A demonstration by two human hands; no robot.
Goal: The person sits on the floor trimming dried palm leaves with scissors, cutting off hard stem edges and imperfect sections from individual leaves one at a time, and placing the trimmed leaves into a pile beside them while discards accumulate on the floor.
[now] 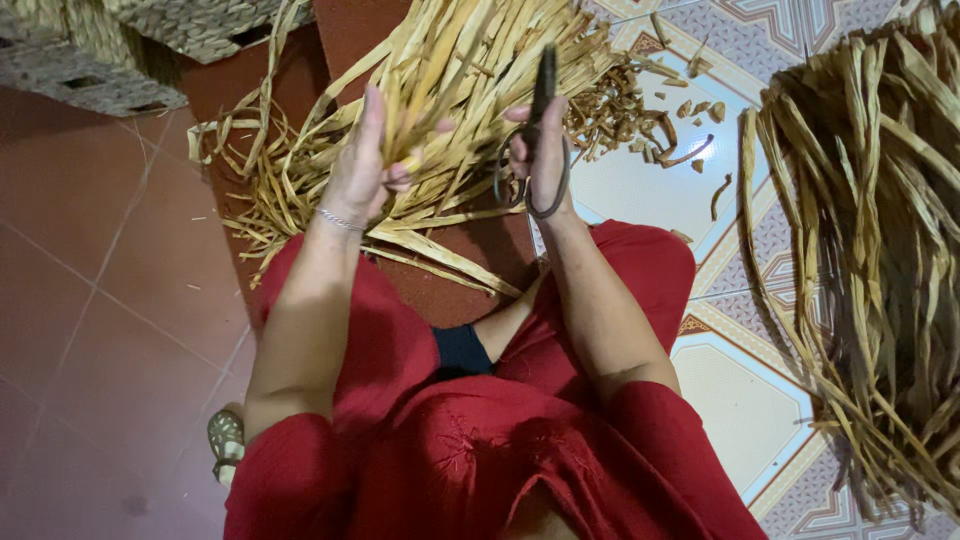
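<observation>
My left hand [362, 165] is closed around a bunch of pale dried straw strips [430, 70] that fan upward and away from me. My right hand [545, 150] grips a pair of dark metal scissors [543, 90], blades pointing up beside the bunch, handle loops hanging below my fingers. A thin bracelet circles my left wrist. More loose straw strips [300, 190] lie on the floor just beyond my knees, under both hands. I sit on the floor in red clothes.
A large heap of long dried strips [870, 250] lies at the right on patterned tiles. Small cut-off pieces [630, 110] are scattered beyond my right hand. Woven baskets [120, 45] stand at the top left. A sandal [226, 440] sits by my left side.
</observation>
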